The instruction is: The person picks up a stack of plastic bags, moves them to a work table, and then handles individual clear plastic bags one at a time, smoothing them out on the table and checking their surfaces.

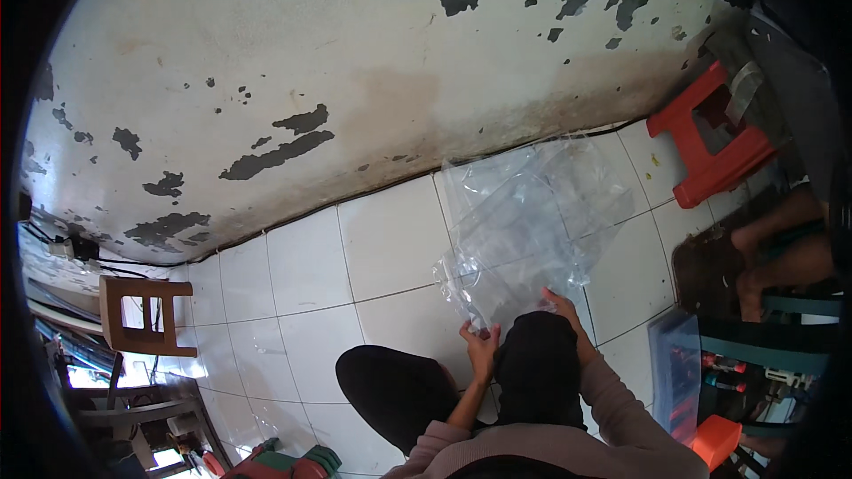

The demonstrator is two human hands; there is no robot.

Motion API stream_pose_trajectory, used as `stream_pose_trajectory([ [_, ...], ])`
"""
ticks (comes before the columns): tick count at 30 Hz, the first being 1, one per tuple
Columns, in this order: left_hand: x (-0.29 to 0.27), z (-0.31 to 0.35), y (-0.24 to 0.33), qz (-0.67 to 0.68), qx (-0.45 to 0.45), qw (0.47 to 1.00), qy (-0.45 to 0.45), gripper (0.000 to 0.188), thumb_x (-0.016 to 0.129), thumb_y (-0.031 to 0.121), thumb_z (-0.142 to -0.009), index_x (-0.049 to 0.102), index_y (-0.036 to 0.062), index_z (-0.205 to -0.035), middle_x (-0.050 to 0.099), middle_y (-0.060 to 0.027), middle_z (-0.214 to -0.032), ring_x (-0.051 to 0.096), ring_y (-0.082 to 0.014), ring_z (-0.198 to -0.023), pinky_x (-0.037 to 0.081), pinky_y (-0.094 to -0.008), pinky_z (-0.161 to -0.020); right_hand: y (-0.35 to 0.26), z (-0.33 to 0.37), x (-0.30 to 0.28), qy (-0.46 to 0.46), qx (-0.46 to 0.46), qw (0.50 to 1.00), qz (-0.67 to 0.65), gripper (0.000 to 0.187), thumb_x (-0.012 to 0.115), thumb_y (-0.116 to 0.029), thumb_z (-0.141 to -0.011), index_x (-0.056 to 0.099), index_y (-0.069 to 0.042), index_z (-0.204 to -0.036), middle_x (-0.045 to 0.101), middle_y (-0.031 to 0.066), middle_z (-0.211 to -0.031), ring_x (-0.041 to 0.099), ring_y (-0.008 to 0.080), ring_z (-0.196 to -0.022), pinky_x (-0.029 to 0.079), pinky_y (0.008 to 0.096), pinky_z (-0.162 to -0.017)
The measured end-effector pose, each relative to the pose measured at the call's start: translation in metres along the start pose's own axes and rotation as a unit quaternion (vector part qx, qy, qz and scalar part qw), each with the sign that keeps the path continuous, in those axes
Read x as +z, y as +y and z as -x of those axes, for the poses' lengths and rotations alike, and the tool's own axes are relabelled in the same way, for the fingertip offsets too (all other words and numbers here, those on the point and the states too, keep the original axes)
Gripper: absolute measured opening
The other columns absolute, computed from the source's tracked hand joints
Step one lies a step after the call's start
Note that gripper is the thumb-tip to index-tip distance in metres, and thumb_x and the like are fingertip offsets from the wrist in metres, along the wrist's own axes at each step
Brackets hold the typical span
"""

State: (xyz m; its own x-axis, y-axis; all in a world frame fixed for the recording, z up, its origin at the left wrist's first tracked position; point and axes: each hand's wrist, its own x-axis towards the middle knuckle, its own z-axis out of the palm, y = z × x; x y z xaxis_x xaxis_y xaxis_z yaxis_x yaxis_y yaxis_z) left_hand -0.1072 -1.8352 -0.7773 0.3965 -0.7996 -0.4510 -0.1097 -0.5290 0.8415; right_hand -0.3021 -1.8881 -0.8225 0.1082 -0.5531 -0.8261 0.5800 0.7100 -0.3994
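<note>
A large, clear plastic sheet or bag (524,222), crumpled and shiny, is spread over the tiles between my knees and the wall. I cannot tell whether it is one piece or several layers. At its near left corner, my left hand (480,351) has its fingers closed on the plastic's edge. Farther right, my right hand (568,312) grips the near edge beside my right knee (537,359), which hides part of the plastic between the hands.
A worn wall (373,80) with peeling paint stands ahead, a dark cable along its foot. A red stool (719,137) is at far right, near a person's feet (754,275). A clear plastic box (674,372) and an orange container (715,440) are right. A brown stool (146,318) is left.
</note>
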Motion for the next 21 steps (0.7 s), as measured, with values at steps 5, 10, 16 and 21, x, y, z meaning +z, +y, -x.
stream_pose_trajectory([
  [5,-0.016,-0.039,-0.034,0.183,0.007,0.97,0.157,0.048,0.056,0.035,-0.081,0.043,-0.0027,-0.108,0.046,-0.0108,-0.101,0.044,-0.0204,-0.092,0.034,-0.0293,-0.085,-0.021,0.042,0.024,0.05,-0.183,0.981,0.031,0.043,0.067,-0.007,-0.069,0.045,-0.003,-0.105,0.056,0.0059,-0.083,0.055,0.0167,-0.07,0.044,0.028,-0.059],
  [10,-0.026,-0.054,-0.048,0.316,-0.155,0.931,-0.095,0.065,0.031,0.059,-0.081,0.032,0.0138,-0.128,0.039,-0.0107,-0.122,0.035,-0.0226,-0.114,0.024,-0.0458,-0.092,-0.007,0.038,-0.022,0.106,-0.218,0.946,0.215,0.032,0.067,-0.001,-0.063,0.054,-0.001,-0.092,0.058,0.0054,-0.077,0.056,0.0157,-0.069,0.045,0.0283,-0.062],
  [16,-0.018,-0.052,-0.014,0.037,-0.005,0.984,-0.175,0.043,0.049,0.029,-0.084,0.04,0.0095,-0.122,0.051,-0.0088,-0.107,0.047,-0.021,-0.099,0.037,-0.0346,-0.084,-0.016,0.013,-0.081,0.152,-0.349,0.89,0.252,0.029,0.069,-0.015,-0.065,0.058,0.001,-0.086,0.06,0.0059,-0.078,0.056,0.0144,-0.074,0.043,0.0282,-0.068],
  [21,-0.02,-0.067,-0.007,0.024,0.12,0.99,-0.066,0.029,0.047,0.013,-0.085,0.046,0.0037,-0.113,0.054,-0.009,-0.096,0.052,-0.019,-0.091,0.039,-0.0302,-0.081,-0.024,0.021,-0.04,0.043,-0.129,0.968,0.209,0.034,0.067,-0.019,-0.069,0.057,-0.001,-0.095,0.057,0.0043,-0.092,0.052,0.0155,-0.087,0.041,0.033,-0.075],
])
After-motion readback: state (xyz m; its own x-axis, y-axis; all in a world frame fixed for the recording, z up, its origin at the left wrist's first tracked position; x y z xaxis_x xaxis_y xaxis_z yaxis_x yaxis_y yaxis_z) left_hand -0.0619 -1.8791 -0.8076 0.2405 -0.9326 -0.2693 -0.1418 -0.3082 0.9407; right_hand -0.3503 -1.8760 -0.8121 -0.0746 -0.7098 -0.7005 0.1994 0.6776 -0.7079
